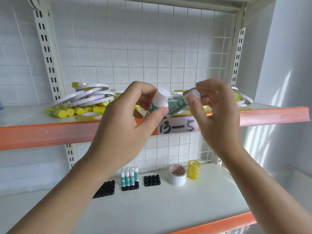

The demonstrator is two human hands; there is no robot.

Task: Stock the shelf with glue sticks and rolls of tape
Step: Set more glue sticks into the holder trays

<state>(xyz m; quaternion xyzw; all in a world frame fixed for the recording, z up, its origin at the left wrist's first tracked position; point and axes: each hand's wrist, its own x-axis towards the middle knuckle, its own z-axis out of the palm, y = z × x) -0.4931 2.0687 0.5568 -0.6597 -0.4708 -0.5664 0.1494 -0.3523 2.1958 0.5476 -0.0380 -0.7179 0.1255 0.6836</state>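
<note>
Shelf unit w/ orange-edged boards fills the view; upper shelf [270, 114] carries the unsorted supply, lower shelf [152, 208] is where stock gets set out. Up top at 10 o'clock from the hands: a loose heap of thin white tape rolls [87, 95] over yellow glue sticks [70, 111], more tape at 3 o'clock by the rt post. Left hand [128, 125] is clenched round a teal-and-white glue stick [159, 100], cap end up; right hand [217, 112] pinches a second glue stick [184, 103] near its cap, lying roughly level, the two sticks touching or nearly so, can't tell which. Both are in front of the upper shelf edge, above the "13-5" label [177, 126]. Below at 6 o'clock: a white tape roll [177, 177], a yellow tape stack [193, 169], then three black holders, the middle holder [130, 186] mostly filled w/ teal sticks, left holder [105, 189] and right holder [152, 180] bare. Judged progress: early, most stock not yet moved down.
</note>
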